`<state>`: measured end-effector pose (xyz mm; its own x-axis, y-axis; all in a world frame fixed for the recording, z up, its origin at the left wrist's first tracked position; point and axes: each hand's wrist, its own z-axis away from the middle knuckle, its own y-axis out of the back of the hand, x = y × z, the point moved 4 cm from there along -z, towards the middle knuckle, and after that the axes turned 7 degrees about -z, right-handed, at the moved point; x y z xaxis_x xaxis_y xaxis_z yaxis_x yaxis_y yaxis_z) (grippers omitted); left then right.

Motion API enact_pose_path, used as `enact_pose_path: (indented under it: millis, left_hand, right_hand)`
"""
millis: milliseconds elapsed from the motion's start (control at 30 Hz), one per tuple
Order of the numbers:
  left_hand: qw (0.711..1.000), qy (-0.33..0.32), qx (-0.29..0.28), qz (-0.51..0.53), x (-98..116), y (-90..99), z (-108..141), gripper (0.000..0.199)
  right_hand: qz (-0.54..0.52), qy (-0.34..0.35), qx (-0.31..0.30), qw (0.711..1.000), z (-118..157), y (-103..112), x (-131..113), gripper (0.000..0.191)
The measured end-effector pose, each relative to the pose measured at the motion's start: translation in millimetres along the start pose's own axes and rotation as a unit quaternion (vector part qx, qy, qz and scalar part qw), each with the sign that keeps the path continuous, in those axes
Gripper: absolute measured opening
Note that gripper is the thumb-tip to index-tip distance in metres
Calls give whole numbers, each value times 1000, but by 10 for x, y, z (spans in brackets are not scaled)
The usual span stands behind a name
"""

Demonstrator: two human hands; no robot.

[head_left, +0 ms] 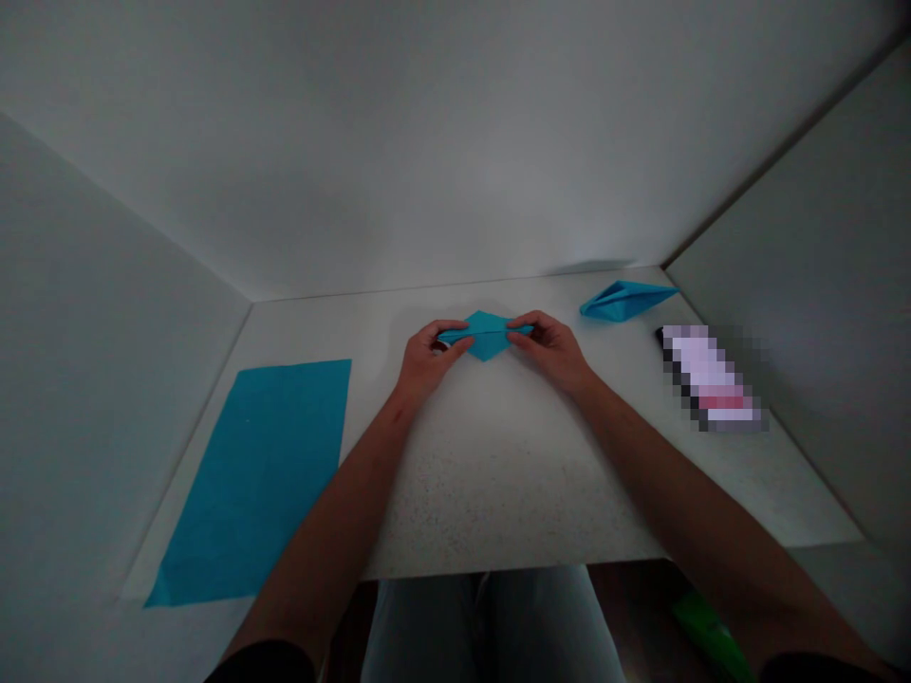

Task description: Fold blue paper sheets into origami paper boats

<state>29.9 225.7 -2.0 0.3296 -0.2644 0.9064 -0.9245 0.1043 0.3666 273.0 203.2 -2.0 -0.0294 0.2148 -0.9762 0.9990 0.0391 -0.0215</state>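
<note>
A small piece of folded blue paper [488,346] is held near the back middle of the table. It has a diamond-like middle, a crease running across it and a narrow point at each side. My left hand [425,359] pinches the left point between thumb and fingers. On the other side, my right hand [555,346] grips the right point the same way. Part of each point is hidden behind my fingers. Whether the paper touches the table, I cannot tell.
A folded blue paper boat [621,302] lies at the back right. In front of it is a blurred-out phone [712,378]. A large blue sheet [277,465] lies flat at the left, reaching the front edge. White walls enclose the table [491,474] at back and sides.
</note>
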Motion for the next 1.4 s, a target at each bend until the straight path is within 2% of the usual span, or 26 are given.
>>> enact_pose_path:
  millis: [100,200,367,467,600,700,833,1033,1133,1233,1400]
  left_hand:
    - [998,-46,8,-44,84,-6,21,25]
    - [996,-82,7,-42,137,-29,44,24]
    - [997,-34,4,71,21,-94,24,35]
    - [986,-31,5,163,-65,-126,-12,47]
    - [979,-26,-4,202,-122,-134,-34,55]
    - [980,-28,-29,194,-112,-142,-19,64]
    - [985,-34,-47,162,-91,-146,-2,61]
    - [990,-31,-66,123,-32,-127,-3,57]
    - [990,-15,-75,119,2,-124,10,59]
    - [988,-2,-86,132,8,-134,20,62]
    - [985,5,-107,138,-26,-149,14,57]
  right_hand:
    - [-10,-2,21,1000,16,-34,-74,42]
    - [-31,-3,27,999,47,-93,-116,41]
    - [-50,11,54,997,86,-146,-92,63]
    - [-42,-14,24,999,97,-185,-63,53]
    - [-44,-24,-13,999,100,-231,-79,42]
    - [-62,-17,-13,998,99,-248,-102,42]
    - [-79,-4,-18,997,112,-260,-115,46]
    - [-17,4,-91,996,158,-299,-110,37]
    - [23,54,-111,992,173,-324,-135,41]
    - [48,63,-135,988,188,-358,-125,48]
    - [38,61,-139,988,194,-366,-129,47]
